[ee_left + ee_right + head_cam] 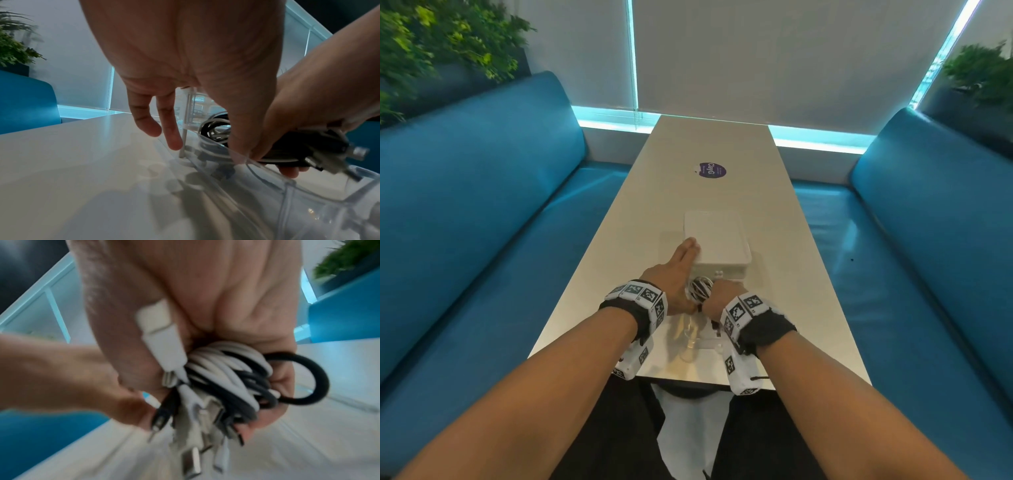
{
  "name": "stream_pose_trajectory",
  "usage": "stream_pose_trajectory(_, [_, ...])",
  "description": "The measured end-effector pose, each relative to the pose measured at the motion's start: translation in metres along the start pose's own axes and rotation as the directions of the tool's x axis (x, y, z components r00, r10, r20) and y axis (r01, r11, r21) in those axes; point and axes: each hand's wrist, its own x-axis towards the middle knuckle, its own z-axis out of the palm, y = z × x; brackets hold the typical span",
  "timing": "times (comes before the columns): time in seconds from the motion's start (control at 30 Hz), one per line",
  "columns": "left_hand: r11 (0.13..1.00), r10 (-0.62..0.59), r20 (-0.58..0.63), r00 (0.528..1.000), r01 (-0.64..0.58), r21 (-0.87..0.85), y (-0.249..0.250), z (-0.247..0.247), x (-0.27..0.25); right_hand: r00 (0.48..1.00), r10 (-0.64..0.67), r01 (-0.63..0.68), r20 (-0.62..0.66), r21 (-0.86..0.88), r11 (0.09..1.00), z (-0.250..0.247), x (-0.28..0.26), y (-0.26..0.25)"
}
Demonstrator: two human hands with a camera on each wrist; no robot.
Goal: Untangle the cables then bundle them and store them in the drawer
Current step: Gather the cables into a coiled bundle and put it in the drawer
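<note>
A bundle of coiled black and white cables (700,289) (226,373) is gripped in my right hand (722,291) (226,296), just above the pulled-out clear drawer (688,339) (277,186). A black elastic band (314,378) loops out of the bundle, and several connectors hang below my fingers. In the left wrist view the cable bundle (298,146) hovers over the drawer's rim. My left hand (681,263) (169,128) lies with straight fingers against the left side of the white drawer box (719,240). The drawer's inside is mostly hidden by my wrists.
The long white table (722,144) carries a purple sticker (709,170) beyond the box. Blue padded benches (482,205) run along both sides. Plants (431,41) stand behind the benches, and window blinds close off the far end.
</note>
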Motion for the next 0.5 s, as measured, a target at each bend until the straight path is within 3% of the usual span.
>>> stream_pose_trajectory(0.1, [1.0,-0.009,-0.012,1.0,0.009,0.0,0.0,0.002,-0.001,0.995,-0.005,-0.004,-0.104,-0.087,0.996,0.016,0.0,-0.002])
stream_pose_trajectory(0.2, [0.999,-0.029,-0.024,0.999,0.029,0.012,0.002,0.003,-0.001,0.975,0.177,-0.177,-0.136,0.009,0.984,0.033,0.008,-0.004])
stream_pose_trajectory(0.27, [0.999,-0.037,-0.029,0.999,0.038,0.017,0.003,0.002,-0.001,0.963,0.234,-0.224,-0.136,0.082,0.971,0.035,0.009,-0.005])
stream_pose_trajectory(0.5, [0.997,-0.068,-0.001,0.998,0.068,0.035,0.003,-0.003,0.002,0.988,0.15,-0.147,-0.033,0.093,0.985,0.027,0.017,0.008])
